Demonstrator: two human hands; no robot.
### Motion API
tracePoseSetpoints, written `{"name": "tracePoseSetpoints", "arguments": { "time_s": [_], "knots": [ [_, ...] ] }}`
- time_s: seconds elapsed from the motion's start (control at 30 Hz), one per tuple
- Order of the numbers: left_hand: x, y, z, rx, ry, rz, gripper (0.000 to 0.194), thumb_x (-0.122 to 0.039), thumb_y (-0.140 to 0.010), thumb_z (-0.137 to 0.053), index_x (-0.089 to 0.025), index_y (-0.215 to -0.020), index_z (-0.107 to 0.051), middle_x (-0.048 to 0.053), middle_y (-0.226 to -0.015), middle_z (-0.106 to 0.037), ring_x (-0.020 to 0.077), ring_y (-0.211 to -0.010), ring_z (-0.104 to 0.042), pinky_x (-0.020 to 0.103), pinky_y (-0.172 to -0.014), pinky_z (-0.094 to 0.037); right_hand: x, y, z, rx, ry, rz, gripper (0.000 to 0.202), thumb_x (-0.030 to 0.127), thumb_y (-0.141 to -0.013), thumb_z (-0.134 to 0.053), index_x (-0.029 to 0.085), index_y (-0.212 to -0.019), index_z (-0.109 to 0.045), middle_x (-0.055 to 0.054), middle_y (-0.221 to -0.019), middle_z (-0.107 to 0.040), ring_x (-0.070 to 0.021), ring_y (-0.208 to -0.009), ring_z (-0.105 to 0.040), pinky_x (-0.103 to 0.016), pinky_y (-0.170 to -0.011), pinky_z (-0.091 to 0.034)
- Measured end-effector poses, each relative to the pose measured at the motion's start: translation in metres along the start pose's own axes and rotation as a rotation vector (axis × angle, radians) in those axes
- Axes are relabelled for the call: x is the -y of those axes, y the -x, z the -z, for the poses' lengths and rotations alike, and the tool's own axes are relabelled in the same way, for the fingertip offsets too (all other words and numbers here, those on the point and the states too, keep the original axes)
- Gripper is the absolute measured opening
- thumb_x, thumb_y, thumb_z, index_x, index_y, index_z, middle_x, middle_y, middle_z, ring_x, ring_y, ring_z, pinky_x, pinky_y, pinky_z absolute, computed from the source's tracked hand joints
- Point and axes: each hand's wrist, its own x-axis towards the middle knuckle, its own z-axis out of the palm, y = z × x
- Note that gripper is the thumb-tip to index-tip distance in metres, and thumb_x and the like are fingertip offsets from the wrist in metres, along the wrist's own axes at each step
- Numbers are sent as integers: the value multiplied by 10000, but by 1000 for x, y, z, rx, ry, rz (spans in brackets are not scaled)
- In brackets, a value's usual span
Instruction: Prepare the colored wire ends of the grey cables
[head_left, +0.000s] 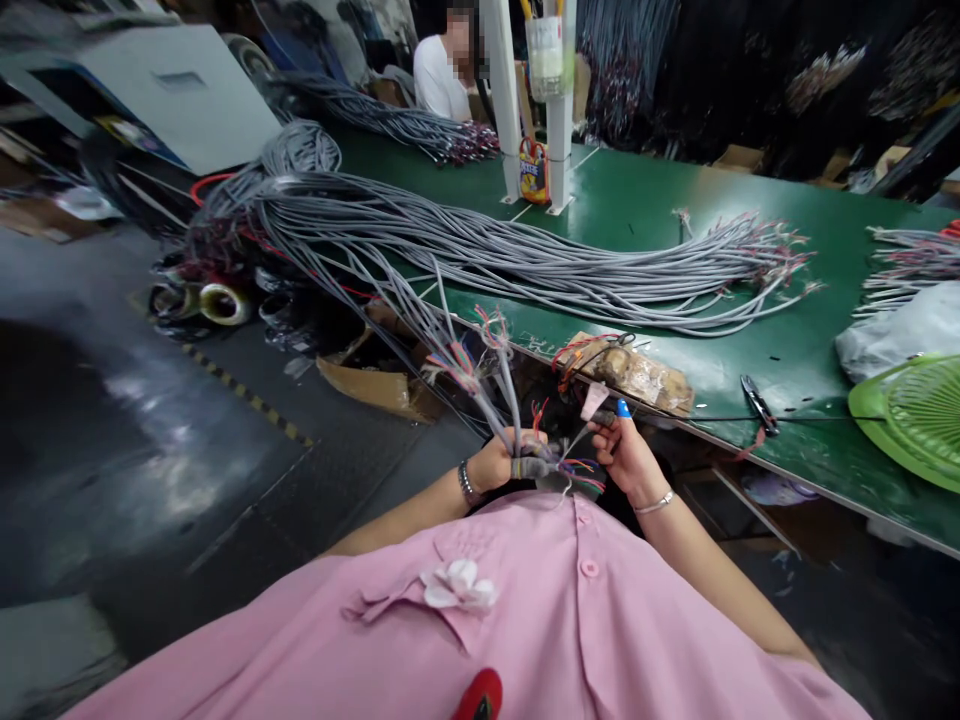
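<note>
In front of my waist, my left hand [493, 462] is closed around a few grey cables [486, 410]. Their stripped ends show thin coloured wires [581, 468], with red, orange, blue and green among them. My right hand [628, 458] is just to the right, its fingers pinched together by a short dark piece [602, 415] and a pale pink scrap [594, 400]. A thin greyish strand runs from the cable end toward these fingers. What exactly they hold is too small to tell. Blue tape covers one fingertip of the right hand.
A long bundle of grey cables [480, 240] lies across the green table [645, 200]. Near its front edge are a taped wooden block [630, 370], small cutters [759, 403] and a green basket [911, 420]. White posts [559, 130] rise behind; a person [442, 75] sits beyond.
</note>
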Motion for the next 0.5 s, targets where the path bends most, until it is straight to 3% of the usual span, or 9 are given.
{"name": "tracePoseSetpoints", "arguments": {
  "time_s": [0.07,0.2,0.3,0.37,0.43,0.5],
  "knots": [
    [7,12,2,-56,66,-2,383,-450,-713,-808,-97,-681,-662,22,-622,-566,80,-539,-492,204,-494,-357,-3,1,1,-3,-2,-13,467,636,-723,-726,184,-821,-658,-70,-821,-686,-75,-487,-453,-172,-319,-178],
    [23,25,14,-317,281,12,397,-474,-697,-815,-114,-765,-662,-25,-541,-542,41,-386,-417,182,-393,-284,-12,7,-1,54,89,31,410,568,-721,-755,175,-778,-653,-38,-758,-656,-55,-454,-363,-185,-348,-151],
    [26,28,22,-399,384,22,438,-499,-658,-833,-125,-792,-646,-32,-539,-561,52,-368,-452,178,-380,-321,-16,16,-6,103,269,104,384,545,-755,-735,169,-733,-662,-12,-660,-610,-50,-434,-282,-203,-375,-150],
    [23,30,24,-407,381,26,463,-530,-661,-823,-127,-796,-641,-33,-525,-559,58,-362,-462,177,-370,-337,-15,25,-11,117,426,248,360,522,-787,-715,176,-698,-673,-16,-623,-595,-82,-468,-354,-222,-411,-254],
    [20,31,23,-405,339,37,484,-561,-672,-804,-125,-805,-641,-32,-508,-556,66,-353,-466,179,-354,-342,-10,37,-15,133,571,461,316,476,-820,-700,193,-679,-684,-34,-652,-611,-139,-576,-475,-268,-526,-392],
    [18,31,19,-394,291,44,490,-574,-686,-789,-120,-800,-642,-32,-491,-549,66,-343,-456,178,-342,-342,-4,48,-19,148,681,634,252,429,-844,-687,216,-710,-699,-49,-726,-636,-189,-690,-535,-321,-652,-450]
  ]
}}
